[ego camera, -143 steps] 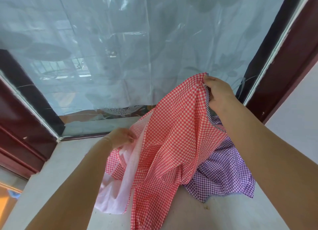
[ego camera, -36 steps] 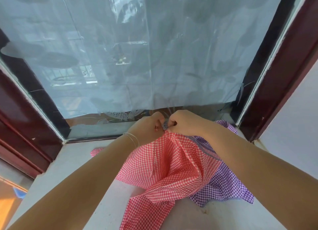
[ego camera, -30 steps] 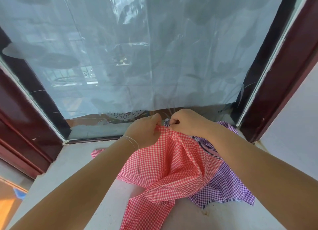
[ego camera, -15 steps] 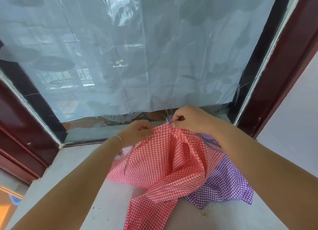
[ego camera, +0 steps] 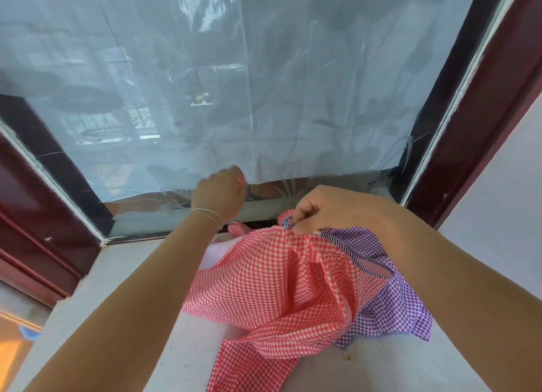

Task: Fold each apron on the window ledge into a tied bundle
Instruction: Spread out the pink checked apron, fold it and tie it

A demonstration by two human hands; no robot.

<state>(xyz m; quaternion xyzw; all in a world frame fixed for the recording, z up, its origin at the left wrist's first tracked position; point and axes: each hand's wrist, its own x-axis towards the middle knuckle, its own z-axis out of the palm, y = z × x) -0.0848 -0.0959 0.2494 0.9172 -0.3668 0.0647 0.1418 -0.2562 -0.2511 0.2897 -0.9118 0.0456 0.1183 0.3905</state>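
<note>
A red-and-white gingham apron (ego camera: 272, 286) lies crumpled on the pale window ledge (ego camera: 123, 277). My right hand (ego camera: 319, 210) pinches its gathered top edge, along with a dark striped trim, and holds it a little above the ledge. A purple gingham apron (ego camera: 393, 306) lies partly under the red one on the right. My left hand (ego camera: 220, 190) is lifted in front of the window glass, apart from the cloth. Its fingers are curled and I see nothing in them. A red strip of the apron (ego camera: 236, 229) lies just below that wrist.
A window with a translucent film (ego camera: 234, 83) fills the back. Dark red frame posts stand at the left (ego camera: 32, 210) and right (ego camera: 484, 104). A white wall (ego camera: 504, 186) rises on the right. Small brown crumbs (ego camera: 347, 355) lie on the ledge in front.
My left hand has let go of the red apron's top edge and moved up and left toward the glass. My right hand keeps its pinch and has dropped slightly.
</note>
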